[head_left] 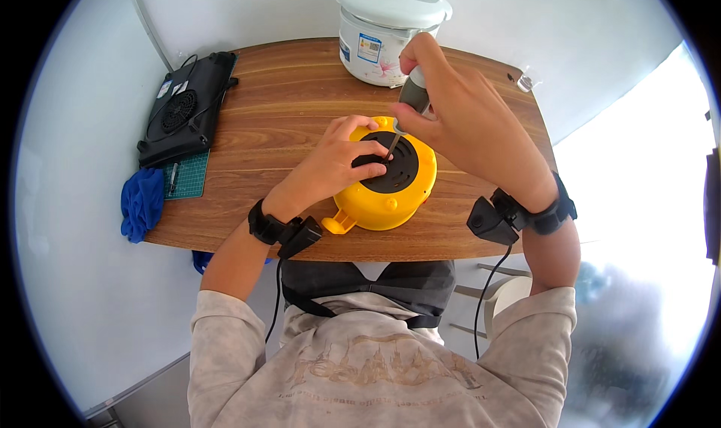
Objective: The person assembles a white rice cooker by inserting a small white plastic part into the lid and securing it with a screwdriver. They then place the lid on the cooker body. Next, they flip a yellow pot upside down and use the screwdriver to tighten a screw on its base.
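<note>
The yellow cooker (383, 184) lies upturned mid-desk (263, 127), black base up. It looks rigid, smooth and light, likely to slide, so it is best braced on top. The left hand (334, 165) presses there, fingers spread; the right hand (451, 116) is clenched around a screwdriver (409, 101). A white cooker (387, 30) stands behind.

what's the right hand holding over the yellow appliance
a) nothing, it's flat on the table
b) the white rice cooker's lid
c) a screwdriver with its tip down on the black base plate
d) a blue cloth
c: the right hand grips a grey-handled screwdriver whose tip meets the black round plate of the yellow appliance, while the left hand rests on that plate.
</note>
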The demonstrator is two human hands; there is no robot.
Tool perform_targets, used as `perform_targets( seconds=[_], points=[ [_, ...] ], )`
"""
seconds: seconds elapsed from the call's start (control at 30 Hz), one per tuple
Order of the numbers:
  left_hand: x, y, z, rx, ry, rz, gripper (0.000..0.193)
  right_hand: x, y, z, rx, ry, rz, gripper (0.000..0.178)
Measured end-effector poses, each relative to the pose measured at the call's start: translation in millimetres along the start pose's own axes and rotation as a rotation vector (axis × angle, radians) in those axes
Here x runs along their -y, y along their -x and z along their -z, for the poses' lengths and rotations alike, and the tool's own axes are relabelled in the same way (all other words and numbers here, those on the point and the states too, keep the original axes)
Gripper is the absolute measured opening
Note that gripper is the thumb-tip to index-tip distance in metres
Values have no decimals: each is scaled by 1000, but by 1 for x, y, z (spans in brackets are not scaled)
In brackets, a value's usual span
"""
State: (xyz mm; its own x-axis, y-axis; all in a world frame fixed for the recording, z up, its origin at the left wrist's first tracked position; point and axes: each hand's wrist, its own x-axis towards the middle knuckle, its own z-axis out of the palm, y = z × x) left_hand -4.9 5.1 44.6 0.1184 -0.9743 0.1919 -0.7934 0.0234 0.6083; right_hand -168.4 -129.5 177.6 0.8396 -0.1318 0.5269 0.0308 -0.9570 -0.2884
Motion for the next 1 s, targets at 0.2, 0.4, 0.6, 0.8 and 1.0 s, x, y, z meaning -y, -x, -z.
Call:
perform_targets(
  seconds=[0.2,0.4,0.6,0.8,1.0],
  points=[
    [-3,2,0,-43,2,-7,21,10,2,-2,54,103,-59,36],
    [-5,3,4,-10,-43,-20,36,7,0,-2,45,110,20,40],
    [-3,4,0,-105,-58,-64,38,10,0,-7,33,-86,-104,38],
    [-1,2,-2,-42,-50,-1,37,9,4,-7,32,-52,-48,44],
    [-7,4,0,-52,-38,-7,37,5,8,-12,-76,-19,-70,45]
  ],
)
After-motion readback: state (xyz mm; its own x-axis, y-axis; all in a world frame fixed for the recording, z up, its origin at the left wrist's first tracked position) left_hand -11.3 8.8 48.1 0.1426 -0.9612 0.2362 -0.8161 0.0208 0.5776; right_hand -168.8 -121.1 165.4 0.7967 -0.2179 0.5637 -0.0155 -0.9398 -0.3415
